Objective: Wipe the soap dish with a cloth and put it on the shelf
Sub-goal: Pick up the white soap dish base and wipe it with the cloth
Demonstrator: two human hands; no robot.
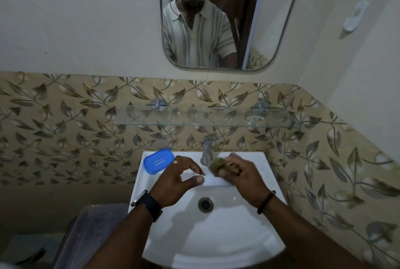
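Observation:
A blue soap dish (159, 160) lies on the back left corner of the white sink (244, 236). My left hand (179, 182) hovers just right of the dish, over the sink's rear ledge, fingers loosely curled and holding nothing. My right hand (242, 175) grips a bunched olive-brown cloth (217, 165) beside the tap; the hand is motion-blurred. A glass shelf (205, 117) is fixed to the tiled wall above the sink, with nothing standing on its middle.
A chrome tap (208, 149) stands at the sink's back centre, and the drain (205, 204) lies below my hands. A mirror (216, 19) hangs above the shelf. A clear plastic bin (91, 229) sits low at the left. A white wall hook (355, 18) is at the upper right.

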